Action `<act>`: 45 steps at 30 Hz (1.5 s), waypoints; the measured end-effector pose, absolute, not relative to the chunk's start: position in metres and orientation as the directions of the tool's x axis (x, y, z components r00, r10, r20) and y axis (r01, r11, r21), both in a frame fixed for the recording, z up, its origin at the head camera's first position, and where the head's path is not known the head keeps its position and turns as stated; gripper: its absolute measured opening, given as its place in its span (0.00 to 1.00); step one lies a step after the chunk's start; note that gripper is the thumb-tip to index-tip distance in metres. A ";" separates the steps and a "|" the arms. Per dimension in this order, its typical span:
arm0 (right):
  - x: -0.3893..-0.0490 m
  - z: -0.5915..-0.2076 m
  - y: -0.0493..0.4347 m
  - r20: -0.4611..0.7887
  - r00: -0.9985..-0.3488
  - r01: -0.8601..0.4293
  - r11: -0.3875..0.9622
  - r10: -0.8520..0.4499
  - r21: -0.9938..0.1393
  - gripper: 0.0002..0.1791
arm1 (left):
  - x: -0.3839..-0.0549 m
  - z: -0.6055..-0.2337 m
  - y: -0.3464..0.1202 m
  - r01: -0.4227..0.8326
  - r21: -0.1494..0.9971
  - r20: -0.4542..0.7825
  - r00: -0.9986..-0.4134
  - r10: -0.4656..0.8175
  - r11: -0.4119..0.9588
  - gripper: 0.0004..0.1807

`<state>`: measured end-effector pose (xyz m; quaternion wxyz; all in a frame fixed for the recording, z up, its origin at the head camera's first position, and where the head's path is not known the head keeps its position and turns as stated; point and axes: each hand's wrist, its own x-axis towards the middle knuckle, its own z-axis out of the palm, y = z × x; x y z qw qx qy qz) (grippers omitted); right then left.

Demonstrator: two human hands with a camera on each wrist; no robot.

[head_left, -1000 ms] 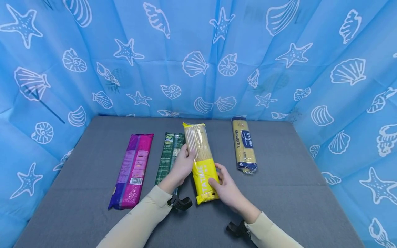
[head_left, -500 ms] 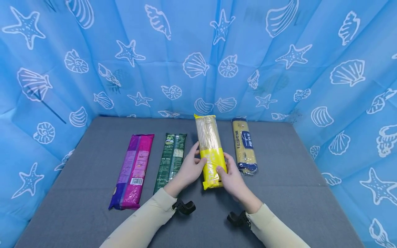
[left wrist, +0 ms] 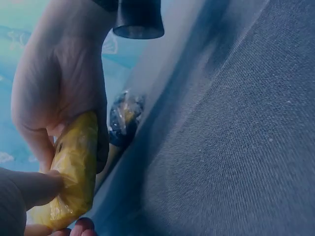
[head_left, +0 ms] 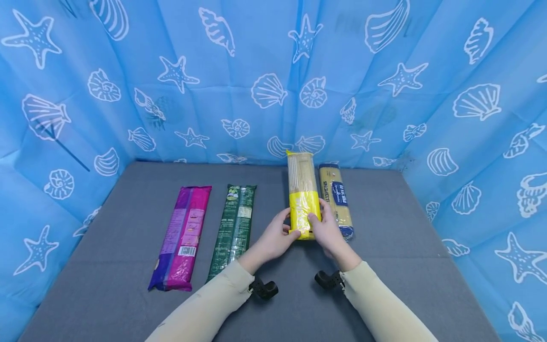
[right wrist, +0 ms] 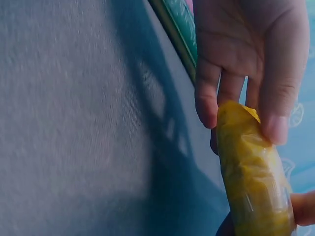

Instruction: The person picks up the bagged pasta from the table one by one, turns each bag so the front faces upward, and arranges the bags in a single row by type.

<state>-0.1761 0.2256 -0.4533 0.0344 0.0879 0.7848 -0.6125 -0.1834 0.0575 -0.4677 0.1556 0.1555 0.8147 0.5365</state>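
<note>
Both hands hold a yellow-ended clear pack of noodles [head_left: 304,202] a little above the table, just left of the blue-labelled spaghetti pack [head_left: 336,192]. My left hand [head_left: 275,237] grips its lower left corner, thumb on top and fingers beneath. On the right edge, my right hand [head_left: 331,230] pinches it with the thumb over the yellow part. The left wrist view shows the pack's yellow end [left wrist: 74,169] between thumb and fingers. In the right wrist view the yellow wrapper [right wrist: 251,172] has the other hand's thumb and fingers at its corner.
A green spaghetti pack [head_left: 232,228] lies left of the hands, and a pink and purple pack [head_left: 181,237] farther left. They rest on a grey cloth-covered table [head_left: 128,304]. A blue curtain [head_left: 239,57] with white shells stands behind and at both sides.
Both hands have carried the yellow noodle pack to the right and toward the back, from beside the green pack to beside the blue-labelled one. My left hand has shifted down to its lower corner.
</note>
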 end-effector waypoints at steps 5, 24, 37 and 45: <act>-0.185 -0.459 0.227 -0.206 -0.972 0.228 0.242 0.115 -0.943 0.29 | -0.187 -0.471 0.062 0.101 0.903 -0.094 -0.902 0.421 0.419 0.39; -0.197 -0.466 0.225 -0.232 -0.962 0.271 0.410 0.145 -0.871 0.31 | -0.194 -0.490 0.069 0.089 0.885 -0.114 -0.910 0.399 0.456 0.36; -0.189 -0.455 0.218 -0.076 -0.992 0.128 0.740 0.103 -0.661 0.37 | -0.194 -0.491 0.067 0.146 0.865 -0.081 -0.904 0.419 0.481 0.35; -0.185 -0.450 0.219 0.026 -0.996 0.044 0.728 0.085 -0.684 0.32 | -0.188 -0.476 0.052 0.101 0.900 -0.129 -0.868 0.479 0.425 0.31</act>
